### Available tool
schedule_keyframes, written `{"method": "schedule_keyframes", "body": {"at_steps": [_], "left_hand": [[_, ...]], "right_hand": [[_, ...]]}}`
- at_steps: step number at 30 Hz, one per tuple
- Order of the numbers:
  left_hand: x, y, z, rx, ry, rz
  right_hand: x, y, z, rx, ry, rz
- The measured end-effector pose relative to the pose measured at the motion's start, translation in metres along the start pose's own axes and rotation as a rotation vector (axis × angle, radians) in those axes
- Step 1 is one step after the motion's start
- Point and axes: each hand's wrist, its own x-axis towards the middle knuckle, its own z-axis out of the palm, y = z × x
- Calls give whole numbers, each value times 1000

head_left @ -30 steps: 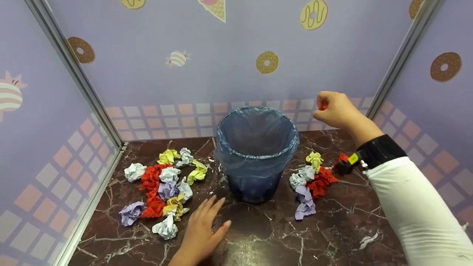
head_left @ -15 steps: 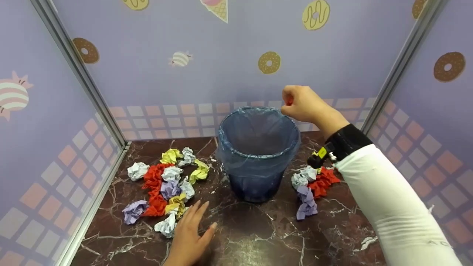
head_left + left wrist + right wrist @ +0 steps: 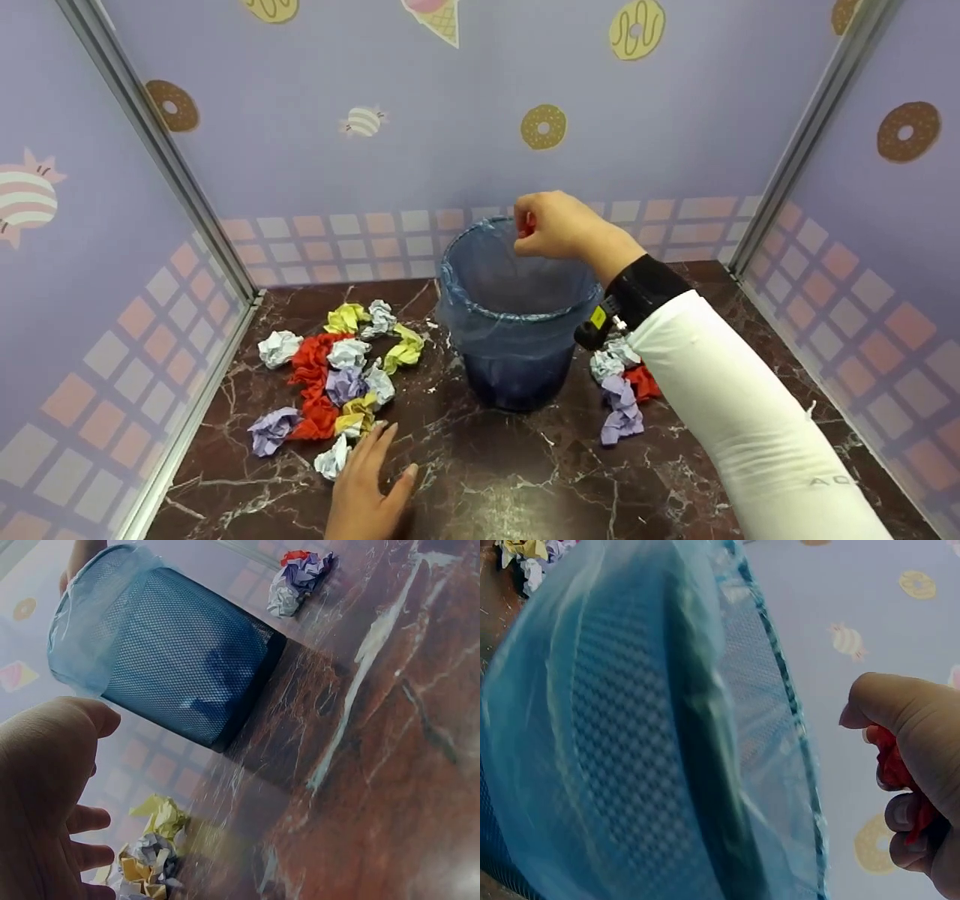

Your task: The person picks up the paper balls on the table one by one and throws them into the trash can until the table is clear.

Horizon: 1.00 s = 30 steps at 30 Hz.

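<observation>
My right hand [image 3: 559, 225] is above the mouth of a mesh waste bin [image 3: 517, 367] lined with a thin blue bag [image 3: 517, 330]. Its fingers curl round a crumpled red paper ball [image 3: 894, 765], seen best in the right wrist view. Low on the left, my left hand [image 3: 367, 487] has its fingers spread and relaxed, beside a white paper ball [image 3: 330, 457] that it partly hides. Nothing is gripped in it. In the left wrist view, dark and pale shapes show through the bin's mesh wall [image 3: 187, 652].
Several crumpled papers, such as a red one [image 3: 319, 416] and a purple one [image 3: 274, 429], lie left of the bin. A smaller group with a purple paper [image 3: 621, 412] lies to its right, partly behind my sleeve. Patterned walls [image 3: 465, 150] enclose the marble-look table [image 3: 525, 487].
My right hand has moved left with the red paper ball, from right of the bin to above its mouth. My left hand has slid left and a little nearer, toward the white paper ball.
</observation>
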Motion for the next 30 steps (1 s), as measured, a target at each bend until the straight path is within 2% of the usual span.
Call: {"method": "schedule_keyframes", "body": {"at_steps": [21, 30], "left_hand": [[-4, 8, 1, -32, 6, 26], [-6, 7, 0, -36, 7, 21]], "right_hand": [[-1, -8, 9, 62, -2, -38], [-3, -8, 13, 70, -99, -35]]}}
